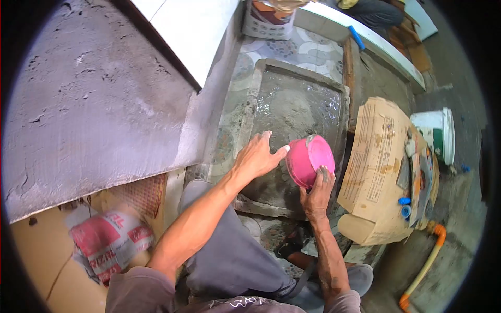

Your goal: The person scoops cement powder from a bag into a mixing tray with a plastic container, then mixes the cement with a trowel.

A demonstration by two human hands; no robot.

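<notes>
My right hand (318,193) grips a pink plastic bowl (301,163) by its lower edge, with the fingers on its face. The bowl is tilted on its side, and some grey residue clings to its upper rim. My left hand (258,155) is open beside it, fingers apart, the thumb tip close to the bowl's left side; whether they touch I cannot tell. Both hands are above a rectangular mixing trough (254,99) with a grey-crusted rim. Inside lies wet grey mortar (295,107), with shiny water around a paler mound.
A flattened cardboard sheet (373,156) lies right of the trough, with tools and blue pieces on it. Beyond are a white bucket (436,135) and a bent pipe (425,266). A bag (269,21) stands at the back. Another person (373,13) sits at upper right.
</notes>
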